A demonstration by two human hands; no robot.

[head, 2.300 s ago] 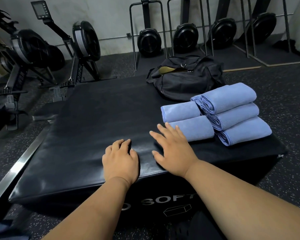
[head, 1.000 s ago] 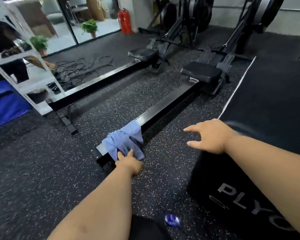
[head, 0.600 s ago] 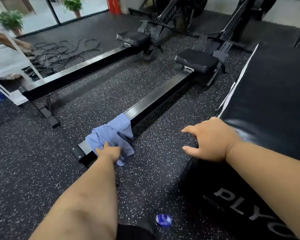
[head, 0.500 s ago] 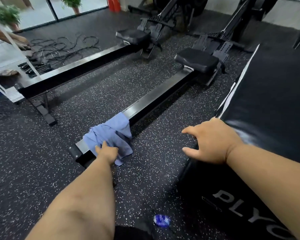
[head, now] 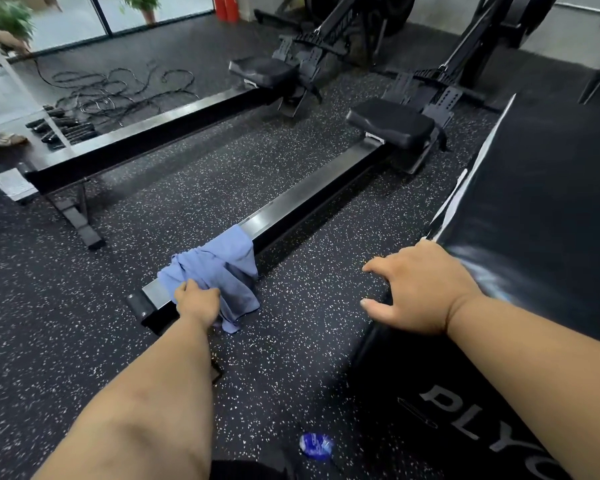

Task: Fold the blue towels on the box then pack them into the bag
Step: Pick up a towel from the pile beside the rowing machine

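A crumpled blue towel (head: 219, 268) hangs over the near end of a rowing machine's rail (head: 305, 199) on the floor. My left hand (head: 198, 301) reaches down and grips the towel's lower left part. The black padded box (head: 534, 220) stands at the right, its front marked with white letters. My right hand (head: 420, 289) rests on the box's near left corner, fingers spread and loosely bent, holding nothing. The folded towels and the bag are out of view.
A second rowing machine (head: 160, 129) lies further left with its seat (head: 262, 69) at the back. Coiled cables (head: 118, 88) and a white frame (head: 4, 109) are at the far left. A small blue wrapper (head: 316, 445) lies on the speckled rubber floor near my feet.
The view swung left from the box top with its folded towels to the floor. My left hand reached down to the towel on the rail and closed on it; my right hand stayed on the box corner.
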